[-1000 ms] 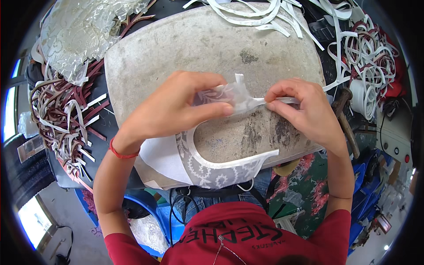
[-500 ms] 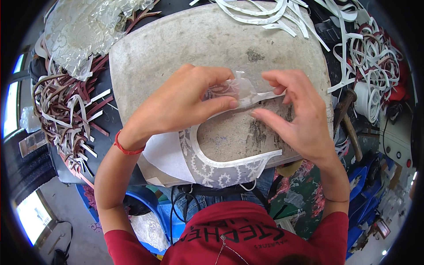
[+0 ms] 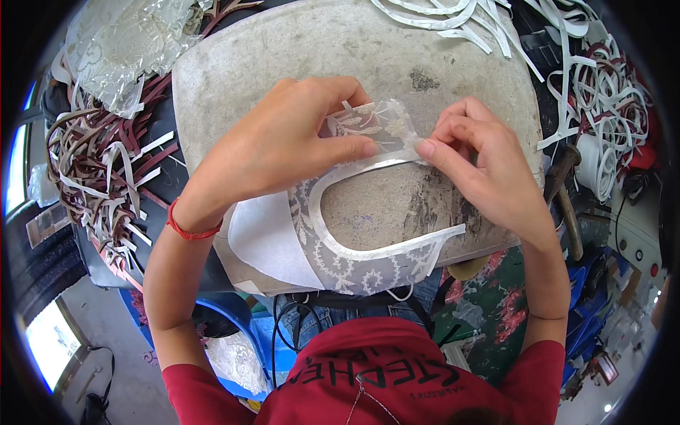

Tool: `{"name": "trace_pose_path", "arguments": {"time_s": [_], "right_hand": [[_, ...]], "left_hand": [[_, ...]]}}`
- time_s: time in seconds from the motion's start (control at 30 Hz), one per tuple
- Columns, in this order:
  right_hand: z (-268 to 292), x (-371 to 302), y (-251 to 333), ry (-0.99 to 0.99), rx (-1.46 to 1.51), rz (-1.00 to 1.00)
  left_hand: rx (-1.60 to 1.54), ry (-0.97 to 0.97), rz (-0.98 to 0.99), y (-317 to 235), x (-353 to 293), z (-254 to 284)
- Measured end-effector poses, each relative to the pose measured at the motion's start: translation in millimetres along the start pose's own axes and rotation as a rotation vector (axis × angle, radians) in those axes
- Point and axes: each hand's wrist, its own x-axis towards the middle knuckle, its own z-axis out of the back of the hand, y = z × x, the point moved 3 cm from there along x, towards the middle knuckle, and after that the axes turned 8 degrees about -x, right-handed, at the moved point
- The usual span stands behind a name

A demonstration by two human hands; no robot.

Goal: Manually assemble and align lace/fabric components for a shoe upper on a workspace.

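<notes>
A shoe upper of sheer, embroidered white lace (image 3: 368,276) lies on the worn board, curved into a U that opens to the right. White tape (image 3: 397,248) edges its inner curve, and a plain white panel (image 3: 270,237) covers its rounded left end. My left hand (image 3: 290,138) grips the far arm of the upper, thumb on top along the tape. At that arm's right end, my right hand (image 3: 485,152) pinches the tape and lace edge between thumb and fingers. The near arm lies loose along the board's front edge.
The board (image 3: 283,49) is pale and stained. Brown and white strips (image 3: 106,177) heap at the left, beside crinkled clear plastic (image 3: 131,49). White strips (image 3: 439,14) lie at the far edge. More tangled strips (image 3: 609,106) and a hammer (image 3: 567,205) are at the right. A blue tub (image 3: 241,319) stands below.
My right hand has gone from open fingers near the tape to a pinch on the upper's far end. The lace there is now spread flatter between both hands.
</notes>
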Motion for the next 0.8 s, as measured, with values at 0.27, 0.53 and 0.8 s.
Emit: {"name": "trace_pose_path", "arguments": {"time_s": [0.27,0.53,0.8], "right_hand": [[-6,2,2,-0.095,-0.148,0.051],[-3,2,4,-0.039,-0.146,0.043],[-4,4,8,-0.015,-0.19,0.051]], "left_hand": [[-0.098,-0.031,0.101,5,-8,6],[-0.111,-0.027,0.104,8,-12,7],[0.012,-0.082,0.081,7,-12,7]]}}
